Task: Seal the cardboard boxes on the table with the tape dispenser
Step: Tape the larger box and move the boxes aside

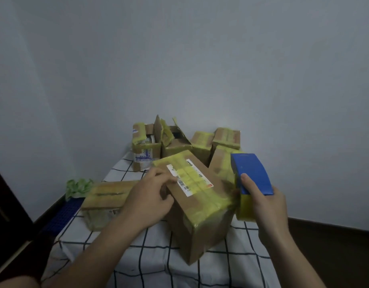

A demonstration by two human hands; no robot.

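A cardboard box (202, 223) with yellow tape strips and a white barcode label lies tilted in the middle of the table. My left hand (148, 196) grips its left top edge, thumb under the flap edge and fingers curled on the lid. My right hand (264, 206) holds the blue tape dispenser (252, 175) with its yellow tape roll at the box's right side. A strip of yellow tape runs from the roll onto the box's right edge.
Several other taped boxes (202, 146) crowd the far end of the table, two with open flaps (158, 129). A flat taped box (108, 194) lies at the left edge. The checked tablecloth (150, 262) covers the table; a green crumpled thing (77, 187) sits at far left.
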